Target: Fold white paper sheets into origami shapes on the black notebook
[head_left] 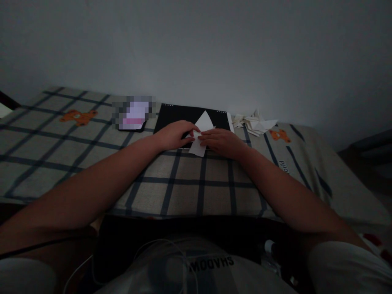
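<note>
A folded piece of white paper [204,120] lies over a black notebook or folder, with a pointed top and a narrower tail [197,149] toward me. My left hand [176,134] has thumb and fingertips closed on the paper's left side at its middle. From the other side, my right hand [222,141] presses its fingers together on the same spot and grips the paper there. The folds between the fingertips are partly hidden. Beneath the paper, the black cover [171,116] shows small white marks along its top edge.
A checked cloth [183,192] with bear prints covers the table. Left of the notebook lies a phone [134,114] with a lit, blurred screen. Several folded white papers [255,123] are heaped at right. A wall [196,53] stands behind. White cables [185,261] hang over my shirt.
</note>
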Tool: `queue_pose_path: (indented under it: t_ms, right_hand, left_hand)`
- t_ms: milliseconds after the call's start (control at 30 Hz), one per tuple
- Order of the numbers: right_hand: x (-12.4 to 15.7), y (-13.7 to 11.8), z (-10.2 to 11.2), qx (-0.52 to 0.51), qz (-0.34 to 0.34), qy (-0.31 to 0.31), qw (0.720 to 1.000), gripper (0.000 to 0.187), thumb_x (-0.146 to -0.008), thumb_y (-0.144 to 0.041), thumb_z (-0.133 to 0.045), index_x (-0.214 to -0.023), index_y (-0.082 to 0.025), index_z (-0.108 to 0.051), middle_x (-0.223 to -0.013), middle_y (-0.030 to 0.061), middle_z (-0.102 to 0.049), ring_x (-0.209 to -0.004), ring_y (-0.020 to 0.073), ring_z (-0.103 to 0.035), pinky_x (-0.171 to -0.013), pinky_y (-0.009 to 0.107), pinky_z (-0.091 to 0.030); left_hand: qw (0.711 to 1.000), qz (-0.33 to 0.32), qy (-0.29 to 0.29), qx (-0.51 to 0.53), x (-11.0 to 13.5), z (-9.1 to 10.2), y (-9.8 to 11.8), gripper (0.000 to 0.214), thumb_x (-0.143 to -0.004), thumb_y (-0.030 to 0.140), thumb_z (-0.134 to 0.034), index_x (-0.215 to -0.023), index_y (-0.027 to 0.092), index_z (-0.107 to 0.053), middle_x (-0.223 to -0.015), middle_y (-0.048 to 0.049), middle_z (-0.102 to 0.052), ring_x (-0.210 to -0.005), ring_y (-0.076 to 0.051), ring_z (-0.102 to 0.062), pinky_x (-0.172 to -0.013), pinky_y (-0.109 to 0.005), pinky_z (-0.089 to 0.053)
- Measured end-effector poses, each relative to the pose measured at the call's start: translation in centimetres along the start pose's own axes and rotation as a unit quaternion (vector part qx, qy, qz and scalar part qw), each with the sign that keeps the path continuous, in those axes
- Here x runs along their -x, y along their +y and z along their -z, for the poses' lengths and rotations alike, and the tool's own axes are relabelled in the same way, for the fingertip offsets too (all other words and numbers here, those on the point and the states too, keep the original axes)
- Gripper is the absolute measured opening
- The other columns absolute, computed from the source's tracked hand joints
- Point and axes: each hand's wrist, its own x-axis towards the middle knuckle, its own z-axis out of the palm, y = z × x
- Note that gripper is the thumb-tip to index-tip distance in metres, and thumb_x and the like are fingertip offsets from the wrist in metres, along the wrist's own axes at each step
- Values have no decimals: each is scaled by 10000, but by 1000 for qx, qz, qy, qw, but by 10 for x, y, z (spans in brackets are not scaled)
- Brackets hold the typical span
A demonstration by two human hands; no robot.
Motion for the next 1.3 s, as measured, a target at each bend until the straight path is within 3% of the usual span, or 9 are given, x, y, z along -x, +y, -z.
queue_pose_path:
  t_ms: [233,400,567,767,900,1100,1300]
  right_hand:
    - [-1,-2,0,12,-44,-38,998,334,-990,-132,-507,-1226,-205,-731,-1254,76,-757,-1193,228,-701,-1003,429,-577]
    - [3,1,4,-1,-29,-43,999,301,-995,-198,-534,-1214,-186,-740,-1222,89,-769,-1139,236,-725,-975,418,-586]
    - [4,0,4,-38,-12,-27,999,298,-999,-177,-521,-1185,-213,-750,-1265,65,-754,-1210,222,-691,-1008,416,-568]
    - [2,2,-3,-46,-60,2,997,342,-1001,-151,-523,-1286,-196,-707,-1277,96,-745,-1198,207,-692,-1031,431,-558]
    - [2,4,-2,-40,-44,-11,998,304,-1014,-151,-511,-1190,-194,-755,-1279,72,-746,-1220,198,-689,-1044,412,-561]
    - [0,2,4,-19,-17,-45,999,299,-976,-109,-545,-1168,-162,-768,-1258,87,-749,-1202,222,-704,-1035,416,-571]
    - [2,3,11,-11,2,-51,999,282,-981,-159,-555,-1158,-196,-772,-1233,56,-765,-1166,204,-720,-1010,388,-579]
  left_hand:
    - [1000,6,-7,5,-1,1,-2,386,-921,301,-623,-1283,171,-650,-1057,-76,-704,-1002,-216,-635,-898,-330,-454]
    - [1000,11,-11,9,0,2,0,395,-917,301,-619,-1289,173,-649,-1051,-74,-703,-993,-213,-635,-891,-327,-452]
    - [1000,8,-13,5,2,6,0,395,-913,301,-626,-1289,181,-646,-1037,-64,-707,-993,-209,-641,-892,-317,-452]
    - [1000,4,-11,0,3,5,-1,389,-913,293,-615,-1281,174,-650,-1033,-69,-710,-979,-209,-644,-884,-322,-456]
    - [1000,16,-1,-14,1,1,-1,407,-910,318,-627,-1290,175,-650,-1004,-70,-706,-959,-218,-642,-861,-327,-458]
    - [1000,18,-5,-16,0,2,1,408,-898,311,-650,-1288,192,-652,-1006,-63,-710,-938,-210,-649,-843,-316,-455]
    - [1000,19,-8,-6,0,3,-1,430,-891,322,-667,-1302,196,-649,-1010,-60,-718,-952,-214,-657,-865,-321,-453]
